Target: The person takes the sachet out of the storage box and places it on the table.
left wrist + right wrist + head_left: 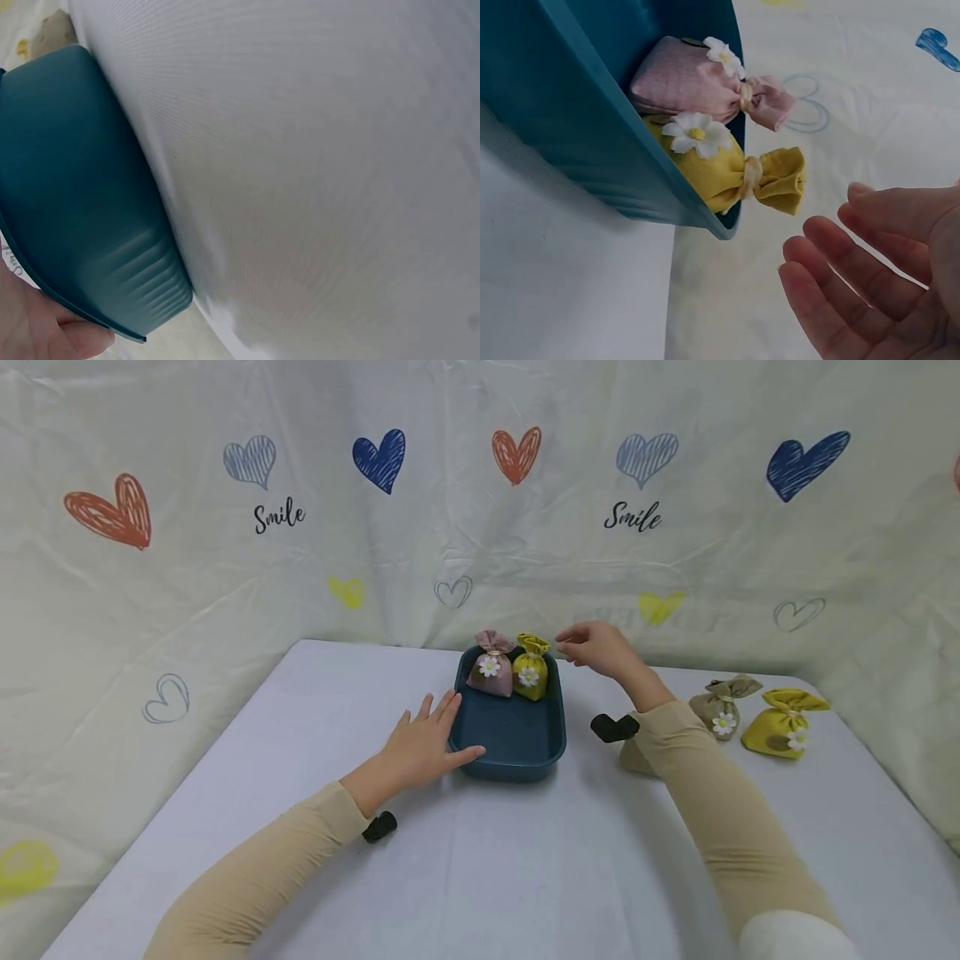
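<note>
A dark teal tray [510, 735] stands on the table with a pink drawstring pouch [491, 675] and a yellow drawstring pouch [530, 677] side by side at its far end. Each pouch bears a white flower. My left hand [420, 745] lies at the tray's left rim with fingers spread, touching the edge. Just right of the yellow pouch, my right hand [597, 647] hovers with loosely bent fingers. The right wrist view shows a gap between this right hand [877, 270] and the yellow pouch [720, 169], and nothing in its fingers.
On the right of the white table [480, 877] sit a grey-beige pouch [722, 706] and another yellow pouch [780, 727]. Part of a beige item [637, 760] shows beneath my right forearm. A cloth printed with hearts [450, 527] hangs behind the table.
</note>
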`<state>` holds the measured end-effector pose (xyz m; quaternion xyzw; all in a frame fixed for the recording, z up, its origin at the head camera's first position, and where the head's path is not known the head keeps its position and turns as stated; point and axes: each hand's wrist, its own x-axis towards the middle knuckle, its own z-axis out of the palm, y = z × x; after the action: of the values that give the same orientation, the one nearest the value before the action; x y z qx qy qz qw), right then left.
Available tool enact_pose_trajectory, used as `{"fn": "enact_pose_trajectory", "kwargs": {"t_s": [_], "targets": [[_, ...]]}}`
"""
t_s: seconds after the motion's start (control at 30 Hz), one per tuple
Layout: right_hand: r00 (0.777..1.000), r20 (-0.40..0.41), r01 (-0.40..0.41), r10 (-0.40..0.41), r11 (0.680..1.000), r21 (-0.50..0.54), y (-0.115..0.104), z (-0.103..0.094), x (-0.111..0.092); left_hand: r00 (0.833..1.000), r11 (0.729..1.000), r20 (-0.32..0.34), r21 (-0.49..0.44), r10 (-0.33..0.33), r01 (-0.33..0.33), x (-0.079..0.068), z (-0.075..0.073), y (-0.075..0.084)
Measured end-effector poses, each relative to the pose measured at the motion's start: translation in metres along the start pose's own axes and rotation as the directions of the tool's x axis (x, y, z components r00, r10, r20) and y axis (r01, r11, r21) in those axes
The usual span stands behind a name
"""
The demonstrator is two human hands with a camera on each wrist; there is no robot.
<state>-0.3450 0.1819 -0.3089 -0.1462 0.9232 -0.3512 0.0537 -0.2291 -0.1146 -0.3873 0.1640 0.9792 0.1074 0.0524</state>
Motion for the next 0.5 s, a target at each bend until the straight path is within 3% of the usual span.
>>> {"fn": "enact_pose_trajectory", "kwargs": {"t_s": [0.5], "targets": [[0.996,0.005,-0.086,0.086,0.996,0.026,-0.005,0.007,0.018,1.0,1.0,-0.001,0.005,0.012,-0.012,0.001,-0.001,-0.002]]}}
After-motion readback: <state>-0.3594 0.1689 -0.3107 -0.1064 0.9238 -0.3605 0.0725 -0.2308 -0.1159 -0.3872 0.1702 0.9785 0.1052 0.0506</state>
